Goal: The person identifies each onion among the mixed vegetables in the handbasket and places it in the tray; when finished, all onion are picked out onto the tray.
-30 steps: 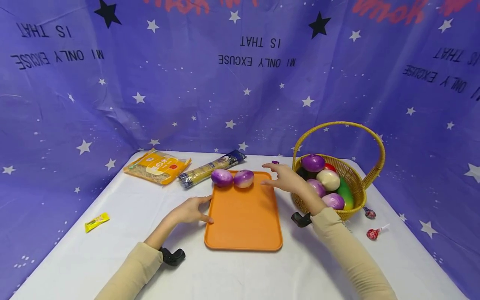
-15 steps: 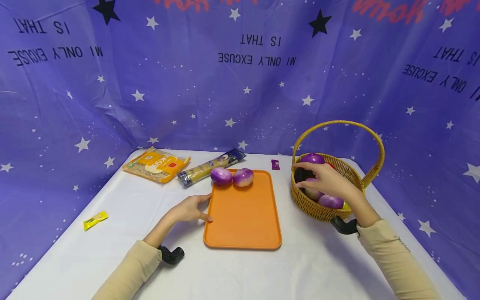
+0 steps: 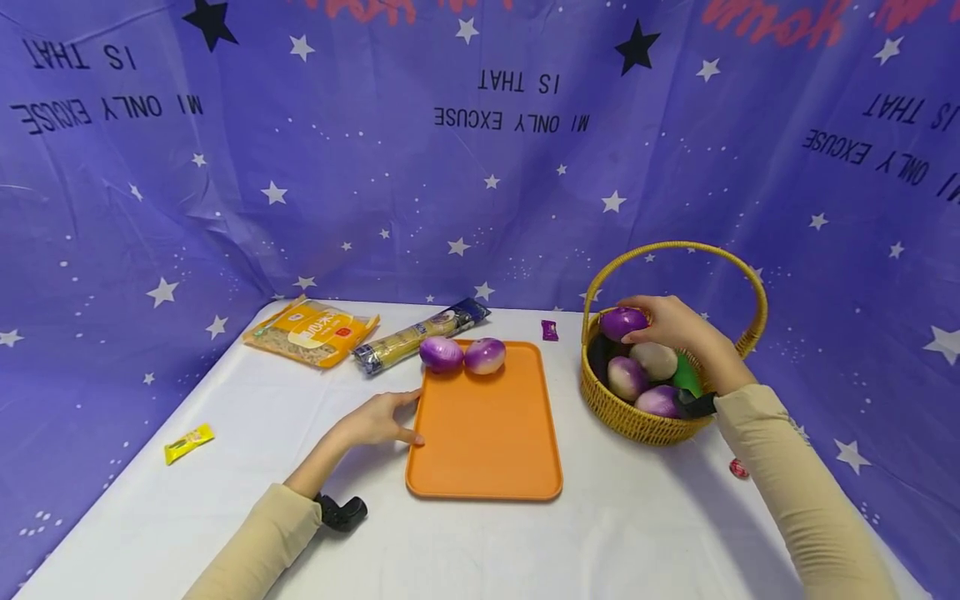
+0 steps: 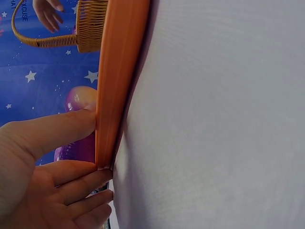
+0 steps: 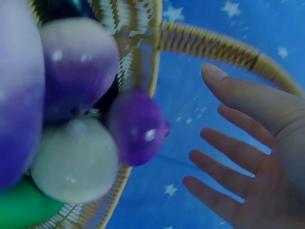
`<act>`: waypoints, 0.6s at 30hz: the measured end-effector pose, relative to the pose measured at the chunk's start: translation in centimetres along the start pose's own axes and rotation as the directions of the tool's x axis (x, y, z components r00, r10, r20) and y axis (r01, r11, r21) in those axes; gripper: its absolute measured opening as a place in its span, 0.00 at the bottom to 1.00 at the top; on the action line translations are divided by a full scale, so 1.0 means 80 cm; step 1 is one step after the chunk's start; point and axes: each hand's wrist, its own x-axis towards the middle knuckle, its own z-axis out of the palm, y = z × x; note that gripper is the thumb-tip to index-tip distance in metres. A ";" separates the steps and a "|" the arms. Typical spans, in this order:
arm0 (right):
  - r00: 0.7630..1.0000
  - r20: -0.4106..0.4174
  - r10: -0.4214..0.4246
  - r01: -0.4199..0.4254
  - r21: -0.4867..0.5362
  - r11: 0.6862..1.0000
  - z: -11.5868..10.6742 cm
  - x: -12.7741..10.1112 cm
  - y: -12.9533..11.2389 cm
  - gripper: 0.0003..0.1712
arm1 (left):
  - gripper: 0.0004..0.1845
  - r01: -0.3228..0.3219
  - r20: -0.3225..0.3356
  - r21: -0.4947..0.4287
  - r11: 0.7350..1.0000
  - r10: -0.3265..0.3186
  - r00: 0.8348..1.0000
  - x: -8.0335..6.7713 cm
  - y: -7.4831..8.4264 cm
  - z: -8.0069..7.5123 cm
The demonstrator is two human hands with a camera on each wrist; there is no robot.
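Observation:
My left hand [image 3: 375, 421] touches the left edge of an orange tray [image 3: 487, 442]. In the left wrist view its thumb [image 4: 66, 126] rests at the rim, the fingers fairly straight against the outer side. Two purple-and-white toy onions [image 3: 441, 356] lie side by side at the tray's far end. Over the wicker basket [image 3: 637, 427] my right hand [image 3: 678, 329] reaches around a dark purple toy onion [image 3: 621, 323]. The right wrist view shows its fingers spread and apart from that onion [image 5: 138, 129]. More purple-and-white onions [image 3: 627, 377] and a whitish round vegetable [image 5: 76, 160] sit in the basket.
The basket's tall handle [image 3: 678, 245] arches over the right hand's reach. Behind the tray lie a noodle packet [image 3: 420, 335] and an orange grain bag [image 3: 311, 332]. A yellow candy [image 3: 189, 443], purple candy [image 3: 550, 330] and red lollipop [image 3: 738, 468] lie around. Something green [image 3: 686, 375] is in the basket.
My right hand has moved right from the tray's far edge to the basket, then up to the dark purple onion there. The left hand and the tray have stayed put.

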 end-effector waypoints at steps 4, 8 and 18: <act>0.997 0.058 0.044 -0.044 0.001 0.999 0.002 0.018 0.017 0.33 | 0.48 0.001 -0.002 -0.003 1.000 -0.001 1.000 -0.001 -0.001 0.000; 0.987 0.125 0.098 -0.101 0.018 0.995 0.006 0.029 0.032 0.33 | 0.48 0.004 -0.003 -0.002 1.000 -0.004 1.000 -0.001 -0.001 0.000; 0.982 0.133 0.131 -0.138 0.050 0.989 0.016 0.042 0.051 0.36 | 0.48 0.011 0.000 -0.009 1.000 -0.011 1.000 0.000 0.000 -0.001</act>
